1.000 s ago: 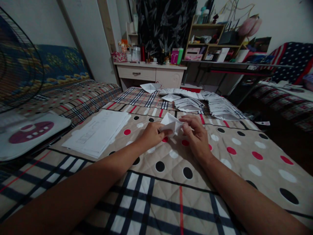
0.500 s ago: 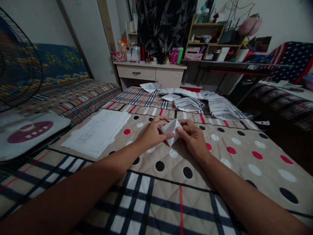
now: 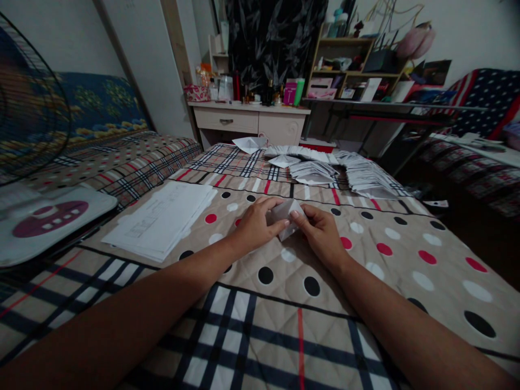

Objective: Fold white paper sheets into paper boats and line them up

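Observation:
Between my hands is a small white folded paper (image 3: 286, 227), held just above the dotted bedspread. My left hand (image 3: 260, 223) pinches its left side, thumb on the near face and the other fingers behind. With its thumb near the top of the paper, my right hand (image 3: 320, 230) grips the right side. The fingers partly hide the folds. Farther off lie more folded papers, among them a fanned row (image 3: 368, 176) on the right, a smaller stack (image 3: 312, 173) and a single folded piece (image 3: 249, 144).
A pile of printed sheets (image 3: 160, 219) lies on the bedspread (image 3: 268, 346) to the left. Beyond it are a white board with a purple oval (image 3: 52, 219) and a fan (image 3: 32, 97). A white dresser (image 3: 244, 120) stands past the far end of the bed.
The folded paper has tilted and narrowed between my hands. My left hand has shifted slightly right, covering more of it. The stacks and sheets lie as before.

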Demonstrator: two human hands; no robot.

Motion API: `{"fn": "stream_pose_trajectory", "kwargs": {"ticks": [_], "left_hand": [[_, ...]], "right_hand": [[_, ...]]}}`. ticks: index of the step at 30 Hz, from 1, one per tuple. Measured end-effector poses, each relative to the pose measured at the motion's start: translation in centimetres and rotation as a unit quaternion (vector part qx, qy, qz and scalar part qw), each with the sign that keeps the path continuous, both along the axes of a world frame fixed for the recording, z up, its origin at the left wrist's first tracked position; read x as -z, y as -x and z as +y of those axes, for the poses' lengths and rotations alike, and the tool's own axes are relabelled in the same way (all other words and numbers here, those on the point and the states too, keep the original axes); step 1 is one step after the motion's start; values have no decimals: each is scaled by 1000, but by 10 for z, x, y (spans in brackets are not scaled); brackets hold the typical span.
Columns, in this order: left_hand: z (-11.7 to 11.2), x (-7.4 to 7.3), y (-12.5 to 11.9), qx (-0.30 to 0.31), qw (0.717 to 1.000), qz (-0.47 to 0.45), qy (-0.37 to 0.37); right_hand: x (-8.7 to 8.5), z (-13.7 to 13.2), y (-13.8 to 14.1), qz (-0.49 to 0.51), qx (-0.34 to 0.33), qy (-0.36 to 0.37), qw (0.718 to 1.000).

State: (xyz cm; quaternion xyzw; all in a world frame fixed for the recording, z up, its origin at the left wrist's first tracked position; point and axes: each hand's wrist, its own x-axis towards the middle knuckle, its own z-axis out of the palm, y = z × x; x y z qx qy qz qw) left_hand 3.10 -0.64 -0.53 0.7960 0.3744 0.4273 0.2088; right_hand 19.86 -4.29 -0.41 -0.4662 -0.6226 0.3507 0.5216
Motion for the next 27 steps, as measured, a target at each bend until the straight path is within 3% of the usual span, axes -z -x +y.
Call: {"fn": "stream_pose_trajectory", "kwargs": {"ticks": [10,27], "left_hand": [[-4,-4,0,-11,985,-27,-169],[-5,-5,0,-1,977,-48,-207]], "right_hand": [[-1,0,2,4,-12,15,1000],[3,3,3,-31,41,42,998]]}}
